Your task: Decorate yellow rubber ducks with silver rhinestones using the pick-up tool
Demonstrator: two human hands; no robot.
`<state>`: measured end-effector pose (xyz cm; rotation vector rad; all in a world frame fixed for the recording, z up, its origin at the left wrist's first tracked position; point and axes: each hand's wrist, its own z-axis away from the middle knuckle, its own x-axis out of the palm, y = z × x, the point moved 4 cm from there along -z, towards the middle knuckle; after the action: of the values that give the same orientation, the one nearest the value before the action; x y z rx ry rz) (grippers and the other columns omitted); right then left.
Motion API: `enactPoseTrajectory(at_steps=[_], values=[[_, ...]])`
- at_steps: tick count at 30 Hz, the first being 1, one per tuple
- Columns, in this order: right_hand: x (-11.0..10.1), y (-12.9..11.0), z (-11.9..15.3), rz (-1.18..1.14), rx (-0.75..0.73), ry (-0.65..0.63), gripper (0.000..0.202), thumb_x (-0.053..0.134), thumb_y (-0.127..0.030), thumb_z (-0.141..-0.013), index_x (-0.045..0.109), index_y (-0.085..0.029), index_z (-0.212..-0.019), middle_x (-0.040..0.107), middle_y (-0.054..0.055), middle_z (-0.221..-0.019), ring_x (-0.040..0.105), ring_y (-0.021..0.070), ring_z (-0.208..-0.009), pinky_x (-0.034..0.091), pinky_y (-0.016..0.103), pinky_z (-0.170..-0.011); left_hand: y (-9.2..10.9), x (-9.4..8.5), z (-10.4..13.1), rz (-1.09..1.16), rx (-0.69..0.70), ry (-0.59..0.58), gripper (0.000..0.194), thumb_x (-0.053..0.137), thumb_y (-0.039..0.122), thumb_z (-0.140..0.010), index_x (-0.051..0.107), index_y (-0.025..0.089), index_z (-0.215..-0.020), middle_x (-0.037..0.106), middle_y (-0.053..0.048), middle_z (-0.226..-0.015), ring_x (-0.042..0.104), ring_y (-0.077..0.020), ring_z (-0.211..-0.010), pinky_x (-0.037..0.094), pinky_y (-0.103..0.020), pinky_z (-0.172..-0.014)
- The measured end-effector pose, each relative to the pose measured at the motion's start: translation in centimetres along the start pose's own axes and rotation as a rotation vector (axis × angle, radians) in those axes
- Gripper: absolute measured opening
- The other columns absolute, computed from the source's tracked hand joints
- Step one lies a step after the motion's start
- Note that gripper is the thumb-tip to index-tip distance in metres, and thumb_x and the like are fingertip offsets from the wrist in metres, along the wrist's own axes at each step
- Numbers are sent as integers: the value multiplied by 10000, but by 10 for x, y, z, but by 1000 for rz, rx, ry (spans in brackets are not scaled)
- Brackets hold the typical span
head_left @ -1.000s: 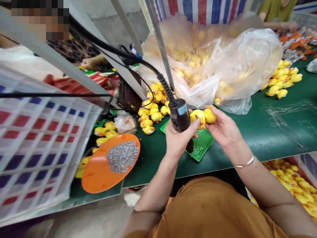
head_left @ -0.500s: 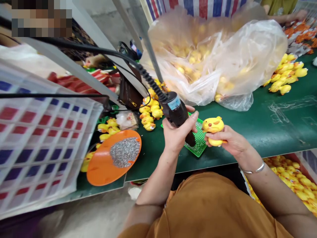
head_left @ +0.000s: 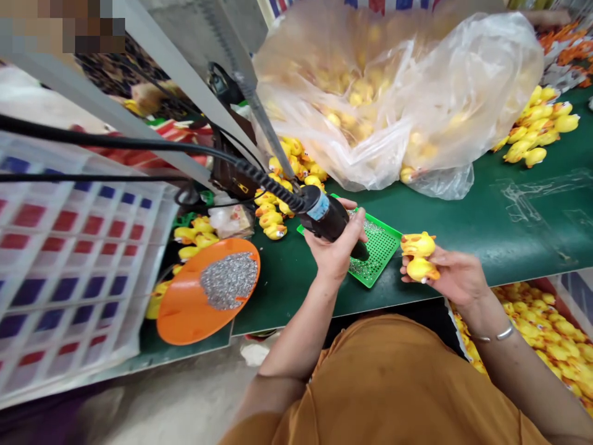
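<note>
Drawing clear of driver (head_left: 331, 216), duck (head_left: 419, 246) now further right | left fingers (head_left: 354, 228) clasping driver, right fingers (head_left: 447, 258) duck | driver work seemingly paused

Right of centre, a bright yellow duck (head_left: 418, 246) with orange patches. At centre, a black tool (head_left: 333, 217) bearing a pale blue label (head_left: 318, 205). Below it, a vivid green tray (head_left: 383, 254) patterned with rows of small holes. The bench (head_left: 486, 232) is deep, dark green. Left of centre, a plain orange plate (head_left: 181, 314) with a speckled silver-grey heap (head_left: 229, 281). At far left, a whitish crate (head_left: 98, 293) with a grid of red and dark blue rectangles. Across the top, a milky, see-through bag (head_left: 463, 105) tinged yellow. Lower right, massed yellow ducks (head_left: 556, 346). Bottom centre, a plain orange-brown shirt (head_left: 403, 383); right of it, a silver bracelet (head_left: 504, 332).
</note>
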<state>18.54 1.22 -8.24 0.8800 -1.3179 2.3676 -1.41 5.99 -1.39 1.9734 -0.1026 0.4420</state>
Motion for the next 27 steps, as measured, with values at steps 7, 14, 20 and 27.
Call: enactPoseTrajectory(at_steps=[7,14,20,27], values=[[-10,20,-5,-50,72,-25,539,893,-189,-598,733,-228,-1110,780,56,-998,724,234,-914,573,340,-765,20,0,1,96,17,19,220,859,313,-756,707,203,-870,566,76,-488,575,-87,-402,483,-207,-436],[-3,38,-12,-226,45,-63,464,869,-116,-555,709,-202,-983,741,17,-853,661,134,-716,536,234,-610,32,4,4,210,-26,-26,237,863,323,-751,695,194,-856,535,73,-462,546,-89,-384,472,-199,-414],[10,41,-3,-166,18,78,461,867,-120,-612,699,-211,-1032,759,100,-1226,755,295,-1030,601,316,-742,36,7,6,230,-32,-44,266,847,345,-760,665,188,-872,502,83,-467,531,-80,-386,463,-195,-418],[22,43,1,-218,26,44,334,822,-147,-678,703,-166,-990,768,156,-1187,750,295,-1065,611,322,-806,37,11,11,201,-51,-44,290,859,381,-742,664,204,-865,505,90,-464,518,-77,-384,467,-206,-427]])
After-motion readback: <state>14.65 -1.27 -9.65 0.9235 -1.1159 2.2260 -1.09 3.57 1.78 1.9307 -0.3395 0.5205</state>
